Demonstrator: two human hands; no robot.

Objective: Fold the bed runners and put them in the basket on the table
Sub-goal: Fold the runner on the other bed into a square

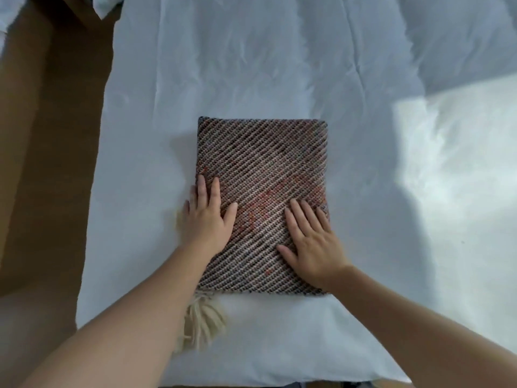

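While the folded bed runner point(261, 203) lies on the white bed sheet point(363, 135), left hand point(208, 217) and right hand point(310, 242) press flat-fingered, gripping nothing, likely to flatten its folds.

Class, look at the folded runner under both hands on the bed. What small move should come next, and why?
Probably the left hand should tuck the tassel under the runner. The runner is already a compact rectangle, with the right hand flat on it too, but the tassel sticks out at its near left corner and might dangle when lifted.
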